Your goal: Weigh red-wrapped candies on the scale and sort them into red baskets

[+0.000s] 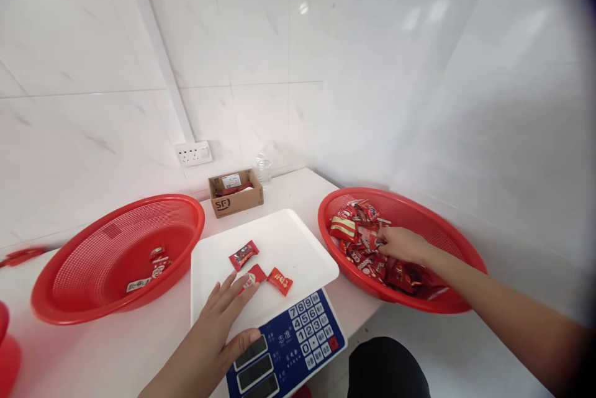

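Observation:
My left hand [221,323] rests low over a digital scale [279,348], its fingers spread. The fingertips reach the white weighing tray [298,249] and partly cover a red wrapped candy [256,275]. Beside it lie an orange-red candy [280,281] and a dark red candy [243,255]. My right hand [403,244] reaches into the right red basket [442,233], fingers curled down and closed at a pinkish-red wrapped candy [369,239]. Mixed red candy packets surround it, one with yellow stripes [343,228]. The fingertips are partly hidden.
A second red basket [116,218] with a few packets stands at the left. Behind the scale are a small cardboard box [238,201] and a clear plastic bottle [263,167]. White walls bound the table at the back and right. My knee [386,367] shows below.

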The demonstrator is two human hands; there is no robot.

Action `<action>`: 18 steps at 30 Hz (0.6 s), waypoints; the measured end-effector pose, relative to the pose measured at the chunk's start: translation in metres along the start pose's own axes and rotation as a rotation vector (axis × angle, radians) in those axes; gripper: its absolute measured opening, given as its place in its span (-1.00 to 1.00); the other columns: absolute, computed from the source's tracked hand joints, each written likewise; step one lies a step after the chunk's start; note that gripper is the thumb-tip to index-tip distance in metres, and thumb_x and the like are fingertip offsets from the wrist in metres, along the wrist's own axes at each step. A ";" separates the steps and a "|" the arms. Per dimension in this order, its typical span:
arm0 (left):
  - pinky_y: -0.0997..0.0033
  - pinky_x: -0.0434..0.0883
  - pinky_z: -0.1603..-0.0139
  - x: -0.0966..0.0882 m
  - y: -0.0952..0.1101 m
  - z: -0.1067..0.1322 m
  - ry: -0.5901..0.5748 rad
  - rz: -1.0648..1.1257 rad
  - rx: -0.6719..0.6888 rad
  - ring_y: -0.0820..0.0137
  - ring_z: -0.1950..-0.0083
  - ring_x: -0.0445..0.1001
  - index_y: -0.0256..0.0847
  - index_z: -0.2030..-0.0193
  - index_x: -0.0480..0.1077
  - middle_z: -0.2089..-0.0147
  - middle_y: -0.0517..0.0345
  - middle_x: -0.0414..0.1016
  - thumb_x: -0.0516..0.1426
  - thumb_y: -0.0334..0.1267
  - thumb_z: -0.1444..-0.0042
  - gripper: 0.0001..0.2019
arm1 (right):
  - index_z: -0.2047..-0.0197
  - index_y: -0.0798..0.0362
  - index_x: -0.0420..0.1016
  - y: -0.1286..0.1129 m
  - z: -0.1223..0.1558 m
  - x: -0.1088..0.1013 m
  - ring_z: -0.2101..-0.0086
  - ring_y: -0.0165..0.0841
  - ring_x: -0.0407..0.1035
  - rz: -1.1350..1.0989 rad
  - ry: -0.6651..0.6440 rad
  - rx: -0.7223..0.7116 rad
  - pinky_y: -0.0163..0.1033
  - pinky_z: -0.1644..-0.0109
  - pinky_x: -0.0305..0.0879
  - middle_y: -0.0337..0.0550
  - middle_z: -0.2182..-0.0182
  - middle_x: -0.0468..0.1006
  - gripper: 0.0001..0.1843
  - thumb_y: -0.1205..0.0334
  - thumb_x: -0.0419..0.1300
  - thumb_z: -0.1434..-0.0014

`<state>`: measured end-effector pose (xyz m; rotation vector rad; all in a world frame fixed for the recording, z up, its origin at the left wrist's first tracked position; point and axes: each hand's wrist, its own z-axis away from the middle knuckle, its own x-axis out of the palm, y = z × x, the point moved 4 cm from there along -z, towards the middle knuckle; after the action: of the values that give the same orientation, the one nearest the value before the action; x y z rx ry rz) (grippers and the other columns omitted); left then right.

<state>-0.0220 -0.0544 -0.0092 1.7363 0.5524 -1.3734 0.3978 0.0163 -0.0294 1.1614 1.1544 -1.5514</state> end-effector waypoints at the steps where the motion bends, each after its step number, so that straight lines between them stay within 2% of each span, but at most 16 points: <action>1: -0.11 0.07 -0.25 -0.001 0.000 0.000 -0.022 0.014 -0.022 0.14 -0.37 -0.13 0.14 -0.31 -0.05 -0.36 0.24 -0.03 -0.05 -0.01 -0.21 -0.47 | 0.46 0.03 0.43 0.001 0.000 -0.007 0.40 -0.18 0.43 0.033 0.036 0.031 -0.25 0.42 0.19 -0.10 0.45 0.53 -0.92 0.23 0.16 0.09; 3: -0.14 0.07 -0.25 -0.001 -0.002 0.001 -0.060 0.039 -0.071 0.11 -0.37 -0.18 0.12 -0.32 -0.05 -0.37 0.22 -0.07 -0.07 0.03 -0.21 -0.46 | 0.43 0.02 0.40 -0.004 0.003 -0.024 0.35 -0.15 0.43 0.047 0.088 0.071 -0.23 0.41 0.19 -0.07 0.41 0.54 -0.89 0.17 0.14 0.05; 5: -0.14 0.08 -0.24 -0.002 -0.003 0.001 -0.076 0.060 -0.106 0.10 -0.38 -0.21 0.10 -0.32 -0.06 -0.38 0.21 -0.10 -0.07 0.04 -0.21 -0.45 | 0.43 0.02 0.38 -0.020 0.009 -0.041 0.37 -0.18 0.44 -0.074 0.120 0.066 -0.23 0.38 0.23 -0.09 0.43 0.53 -0.88 0.16 0.16 0.05; 6: -0.14 0.07 -0.25 -0.002 -0.003 0.001 -0.080 0.069 -0.114 0.10 -0.38 -0.22 0.10 -0.32 -0.06 -0.38 0.20 -0.10 -0.08 0.05 -0.21 -0.45 | 0.43 0.02 0.37 -0.032 0.012 -0.047 0.42 -0.24 0.44 -0.188 0.100 0.049 -0.24 0.37 0.25 -0.13 0.44 0.53 -0.90 0.19 0.15 0.04; 8: -0.13 0.04 -0.27 -0.002 0.000 0.001 -0.097 0.086 -0.121 0.11 -0.38 -0.24 0.10 -0.32 -0.05 -0.39 0.22 -0.12 -0.10 0.06 -0.21 -0.46 | 0.38 0.03 0.38 -0.063 0.020 -0.051 0.50 -0.34 0.44 -0.507 -0.032 -0.035 -0.27 0.37 0.31 -0.15 0.42 0.53 -0.90 0.21 0.10 -0.01; 10: -0.13 0.01 -0.28 -0.002 0.003 -0.001 -0.123 0.107 -0.124 0.13 -0.39 -0.26 0.11 -0.31 -0.03 -0.39 0.25 -0.14 -0.12 0.08 -0.21 -0.47 | 0.30 0.03 0.41 -0.099 0.027 -0.053 0.49 -0.36 0.44 -0.630 -0.097 -0.168 -0.29 0.40 0.33 -0.16 0.38 0.54 -0.81 0.17 0.15 0.02; 14: -0.08 0.00 -0.30 -0.004 0.009 -0.004 -0.144 0.140 -0.111 0.16 -0.39 -0.24 0.12 -0.29 0.02 -0.39 0.27 -0.13 -0.12 0.09 -0.21 -0.48 | 0.28 0.06 0.45 -0.167 0.033 -0.044 0.50 -0.38 0.45 -0.510 -0.215 -0.382 -0.34 0.41 0.29 -0.22 0.48 0.51 -0.79 0.22 0.18 0.05; 18: -0.04 0.01 -0.31 -0.005 0.009 -0.001 -0.144 0.150 -0.112 0.19 -0.39 -0.17 0.11 -0.30 -0.01 -0.39 0.23 -0.12 -0.11 0.07 -0.21 -0.48 | 0.18 0.05 0.48 -0.212 0.028 -0.033 0.45 -0.35 0.44 -0.312 -0.262 -0.517 -0.36 0.42 0.23 -0.20 0.44 0.53 -0.67 0.17 0.23 0.07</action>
<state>-0.0159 -0.0583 -0.0014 1.5436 0.4033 -1.3242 0.1956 0.0356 0.0440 0.4391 1.4865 -1.4490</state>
